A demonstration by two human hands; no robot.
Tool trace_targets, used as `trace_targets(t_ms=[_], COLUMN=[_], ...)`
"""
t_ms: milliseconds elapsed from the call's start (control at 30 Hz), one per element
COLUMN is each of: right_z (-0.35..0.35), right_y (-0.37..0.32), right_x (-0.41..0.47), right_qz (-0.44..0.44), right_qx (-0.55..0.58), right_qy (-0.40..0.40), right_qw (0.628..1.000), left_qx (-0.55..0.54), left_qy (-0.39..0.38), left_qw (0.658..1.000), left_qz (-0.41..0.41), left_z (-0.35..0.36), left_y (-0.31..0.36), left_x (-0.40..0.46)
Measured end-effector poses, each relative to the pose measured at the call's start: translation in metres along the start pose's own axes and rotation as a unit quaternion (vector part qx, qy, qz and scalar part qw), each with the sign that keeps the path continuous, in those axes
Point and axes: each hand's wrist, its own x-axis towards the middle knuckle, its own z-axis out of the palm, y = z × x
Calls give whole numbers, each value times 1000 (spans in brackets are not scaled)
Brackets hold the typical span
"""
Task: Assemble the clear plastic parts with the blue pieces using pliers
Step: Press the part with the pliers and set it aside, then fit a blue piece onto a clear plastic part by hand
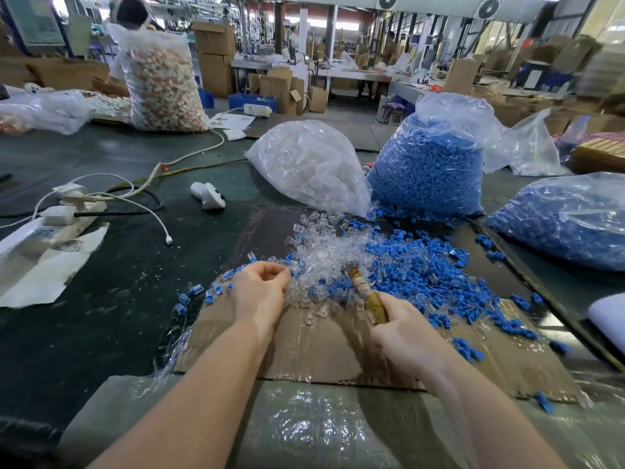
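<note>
A loose heap of clear plastic parts (321,252) lies on a flattened cardboard sheet (324,350), with a spread of blue pieces (422,265) to its right. My left hand (260,289) rests at the heap's left edge, fingers curled around a small part with a blue tip showing. My right hand (402,330) grips the yellowish handles of the pliers (367,292), whose nose points into the clear heap. Several joined clear-and-blue pieces (196,291) lie left of my left hand.
Behind the heaps stand a bag of clear parts (307,164) and two bags of blue pieces (429,164) (568,218). A white handheld device (209,194), a power strip and cables (67,211) lie at left. A person sits by a large bag at far left.
</note>
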Motion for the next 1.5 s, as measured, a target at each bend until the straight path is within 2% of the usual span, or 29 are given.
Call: trace_targets(t_ms=[67,200,400,500,633,767,900,1333,1500], right_z=[-3,-11,-22,-29,-36,-37,-35,-31,-29], right_y=[6,16,33,44,57,69,75,69,57], right_x=[3,3,8,12,17,21,21,16,17], right_qz=[3,34,77,88,115,136,131,113,60], right_qx=[-51,-124,-168,-202,-260,-310,-344,-395,-394], right_qy=[35,87,128,163,193,202,213,216,232], right_qw=[998,988,974,962,939,919,905,886,887], left_qx=[125,327,437,424,289,246,249,284,343], left_qy=[49,110,127,122,36,-84,-147,-170,-149], left_qw=[989,930,882,885,931,927,918,891,876], left_qz=[61,129,121,145,219,269,270,312,303], left_z=[-12,-38,-49,-41,-13,20,43,52,56], left_y=[-4,-17,-26,-23,-17,-17,-26,-37,-35], left_x=[9,23,27,22,-1,-29,-47,-57,-57])
